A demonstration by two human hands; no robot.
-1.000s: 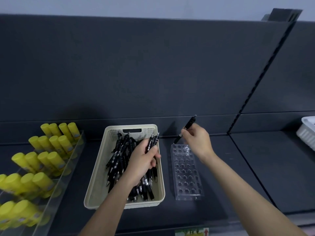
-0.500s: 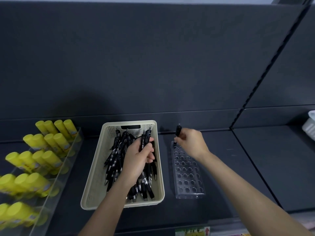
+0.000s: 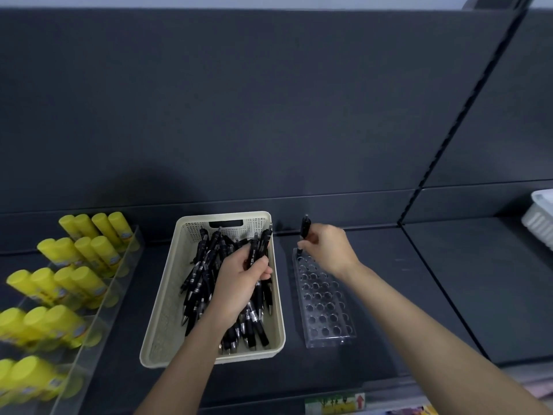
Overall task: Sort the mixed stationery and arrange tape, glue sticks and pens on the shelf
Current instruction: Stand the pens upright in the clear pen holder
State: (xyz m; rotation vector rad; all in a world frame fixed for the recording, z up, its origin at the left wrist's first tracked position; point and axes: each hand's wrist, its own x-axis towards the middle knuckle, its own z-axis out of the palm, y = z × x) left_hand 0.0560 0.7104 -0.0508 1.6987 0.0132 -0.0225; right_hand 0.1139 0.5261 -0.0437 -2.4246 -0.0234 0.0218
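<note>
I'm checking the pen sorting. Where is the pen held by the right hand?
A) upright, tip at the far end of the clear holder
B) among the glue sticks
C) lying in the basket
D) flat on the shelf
A: the right hand pinches the pen upright, its tip at the far left corner of the holder.

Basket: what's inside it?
The basket holds a heap of black pens, the left hand gripping a few. Whatever lies beneath heap and hand is covered.
</note>
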